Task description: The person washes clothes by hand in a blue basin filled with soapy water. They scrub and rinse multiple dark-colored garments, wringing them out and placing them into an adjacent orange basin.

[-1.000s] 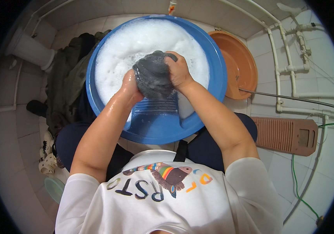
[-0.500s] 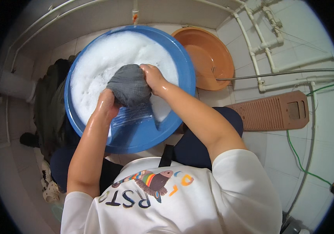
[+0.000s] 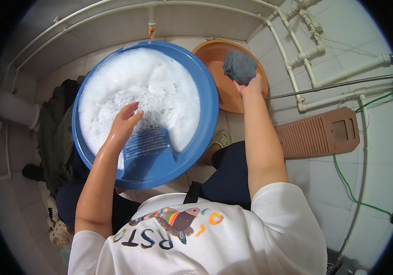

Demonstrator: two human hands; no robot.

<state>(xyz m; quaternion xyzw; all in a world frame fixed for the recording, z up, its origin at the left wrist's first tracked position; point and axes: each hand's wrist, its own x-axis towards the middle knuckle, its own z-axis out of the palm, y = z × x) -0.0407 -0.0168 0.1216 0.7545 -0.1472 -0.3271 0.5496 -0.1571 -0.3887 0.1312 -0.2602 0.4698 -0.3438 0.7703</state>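
Note:
A bunched-up dark grey cloth (image 3: 239, 67) is gripped in my right hand (image 3: 250, 86), held above an orange-brown basin (image 3: 211, 85). My left hand (image 3: 125, 121) has nothing in it; its fingers are apart over the foam in a large blue tub (image 3: 209, 110). White suds (image 3: 127, 75) cover most of the tub's water. Below my left hand, a ribbed blue washboard surface (image 3: 148, 144) rises at the tub's near side. What lies under the foam is hidden.
A brown washboard (image 3: 318, 134) leans at the right by white pipes (image 3: 292, 75) and a green cord (image 3: 350, 190). Dark clothes (image 3: 58, 133) are heaped left of the tub. Pale clogs (image 3: 58, 233) sit at the lower left. A metal hose (image 3: 334, 86) reaches toward the basin.
The grey cloth has gone from both hands over the blue tub to my right hand alone, over the orange-brown basin. My left hand has let go and stays over the tub.

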